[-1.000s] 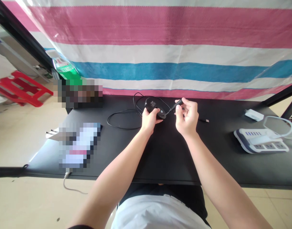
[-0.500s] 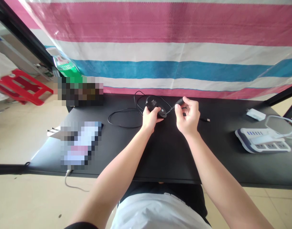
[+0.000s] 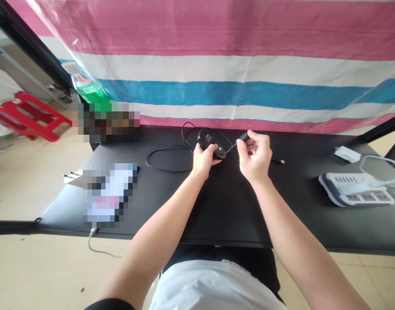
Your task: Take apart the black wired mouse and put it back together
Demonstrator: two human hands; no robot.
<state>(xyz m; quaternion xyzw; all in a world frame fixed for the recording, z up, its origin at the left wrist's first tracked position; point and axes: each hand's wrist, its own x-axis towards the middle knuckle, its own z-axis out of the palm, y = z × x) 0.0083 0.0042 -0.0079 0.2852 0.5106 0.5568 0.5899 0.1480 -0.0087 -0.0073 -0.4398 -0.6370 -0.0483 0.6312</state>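
The left hand (image 3: 203, 161) is curled round a black mouse (image 3: 207, 138), thumb across its upturned underside; the right hand (image 3: 256, 156) pinches a dark screwdriver (image 3: 244, 138) between thumb and fingers, its tip at the mouse's right end, though whether it touches is too small to tell; the mouse is over the middle of the black table (image 3: 226, 211), towards the far edge; a thin cable (image 3: 166, 172) loops left of it; a USB plug (image 3: 282, 162) lies right of the right hand; farther right sit a power strip (image 3: 333, 199) and, beyond it, a white adapter (image 3: 347, 154); at far left stands a green-labelled bottle (image 3: 93, 95).
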